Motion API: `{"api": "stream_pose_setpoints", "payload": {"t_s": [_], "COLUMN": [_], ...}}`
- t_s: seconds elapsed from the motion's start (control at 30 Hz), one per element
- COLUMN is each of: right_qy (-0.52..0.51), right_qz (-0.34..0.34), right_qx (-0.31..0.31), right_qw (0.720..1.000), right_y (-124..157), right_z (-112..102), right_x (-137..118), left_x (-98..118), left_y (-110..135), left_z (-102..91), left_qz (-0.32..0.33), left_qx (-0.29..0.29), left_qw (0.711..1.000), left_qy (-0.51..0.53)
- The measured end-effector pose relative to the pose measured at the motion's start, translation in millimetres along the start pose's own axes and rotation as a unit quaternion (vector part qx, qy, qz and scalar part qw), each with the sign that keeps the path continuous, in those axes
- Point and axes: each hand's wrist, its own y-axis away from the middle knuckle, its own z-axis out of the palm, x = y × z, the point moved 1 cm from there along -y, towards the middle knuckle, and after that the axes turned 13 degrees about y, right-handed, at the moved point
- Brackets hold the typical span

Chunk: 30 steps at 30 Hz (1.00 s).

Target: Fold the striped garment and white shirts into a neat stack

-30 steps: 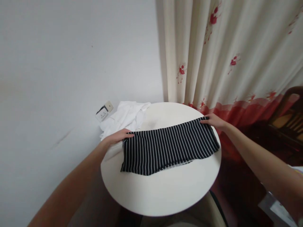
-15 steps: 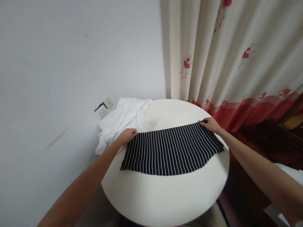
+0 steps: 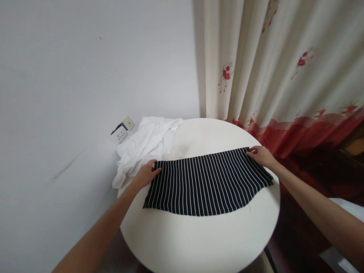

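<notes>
A black garment with white stripes (image 3: 203, 184), perhaps a skirt, lies folded in a wide band on the round white table (image 3: 193, 242). Its upper edge runs nearly straight and its lower edge curves. At the upper left corner, my left hand (image 3: 146, 174) has thumb and forefinger parted, touching the fabric. My right hand (image 3: 263, 156) rests at the upper right corner, its thumb and forefinger slightly apart at the side edge. Neither hand grips the cloth firmly. Behind my left hand is a crumpled white cloth (image 3: 146, 142).
A pale wall (image 3: 99, 76) with a socket (image 3: 119, 134) borders the table on the left. Beyond the table's right side hangs a cream curtain (image 3: 256, 83) with red flowers and a red hem. A white object (image 3: 345, 206) shows at the right, partly behind my arm.
Both hands have loosened from pinching the upper corners, and their fingers have parted. The striped garment's upper edge now lies flatter on the table. The view has shifted slightly.
</notes>
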Motion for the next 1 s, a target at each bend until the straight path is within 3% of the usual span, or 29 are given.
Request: {"api": "stream_pose_setpoints", "payload": {"t_s": [0.17,0.33,0.5,0.8,1.0], "right_qy": [-0.049,-0.109,-0.179,-0.333,-0.342], "right_qz": [0.017,0.043,0.082,0.117,0.163], "right_qx": [0.006,-0.011,-0.010,-0.049,-0.032], "right_qw": [0.999,0.993,0.980,0.934,0.925], "right_y": [-5.7,-16.8,-24.4,-23.2,-36.3], "right_z": [3.7,6.3,9.3,0.1,8.6], "right_x": [-0.4,-3.2,-7.9,-1.3,-8.2], "left_x": [-0.3,4.2,14.0,10.6,9.2], "left_y": [-6.6,-13.3,-21.3,-29.2,-40.1], "left_z": [4.4,5.3,5.2,-9.5,-13.1], "left_qz": [-0.001,-0.027,-0.026,-0.064,-0.088], "left_qx": [0.024,0.026,0.082,0.113,0.110], "left_qw": [0.993,0.962,0.956,0.928,0.917], "left_qy": [0.116,0.269,0.282,0.350,0.372]}}
